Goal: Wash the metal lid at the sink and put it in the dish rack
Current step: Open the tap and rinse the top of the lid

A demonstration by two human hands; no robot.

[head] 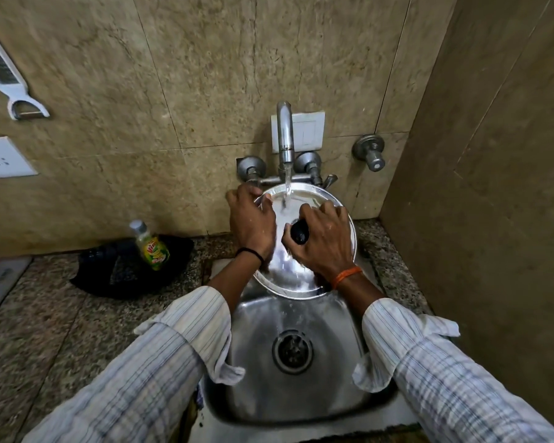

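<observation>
The lid [296,276] is held tilted over the sink [301,394], under the running tap [285,135]. Right hand [325,238] grip closes on the black knob [298,233]; left hand [251,219] grip pinches the rim. Rotate the lid so water sweeps every edge.
</observation>
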